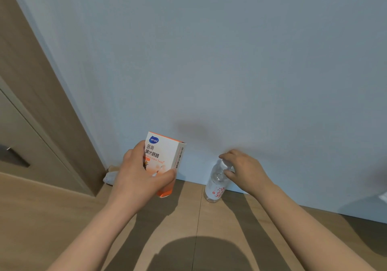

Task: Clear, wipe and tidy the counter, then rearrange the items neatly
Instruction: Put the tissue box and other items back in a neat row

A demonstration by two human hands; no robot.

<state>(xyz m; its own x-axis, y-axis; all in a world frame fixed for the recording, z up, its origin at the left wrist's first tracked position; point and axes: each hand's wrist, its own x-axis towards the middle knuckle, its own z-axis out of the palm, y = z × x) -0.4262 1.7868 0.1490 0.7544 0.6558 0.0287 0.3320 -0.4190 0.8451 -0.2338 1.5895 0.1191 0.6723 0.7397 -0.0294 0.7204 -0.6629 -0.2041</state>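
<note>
Left hand (134,174): gripped the swab box (165,155), thumb across its lower front, the fingers (137,148) wrapped round its left edge; their tips were hidden behind the box.
Swab box: white and orange, tilted, held near the wall (230,61) left of the water bottle; the hand covered its lower left part, and whether its bottom corner touched the counter (62,218) could not be told.
Right hand (245,168): fingers curled closely round the top of the water bottle (214,189), forefinger above and thumb below; the cap was hidden under them.
Water bottle: clear, red lettering, upright on the counter, just beside the wall.
Cloth (109,178): a pale crumpled bundle at the foot of the wall by the door frame (41,103), mostly hidden behind the left hand; what it was remained hard to make out.
Right edge: a white object (384,197) was cut off by the frame, unidentifiable.
Counter front: a rounded shadow (199,254) lay between the forearms.
</note>
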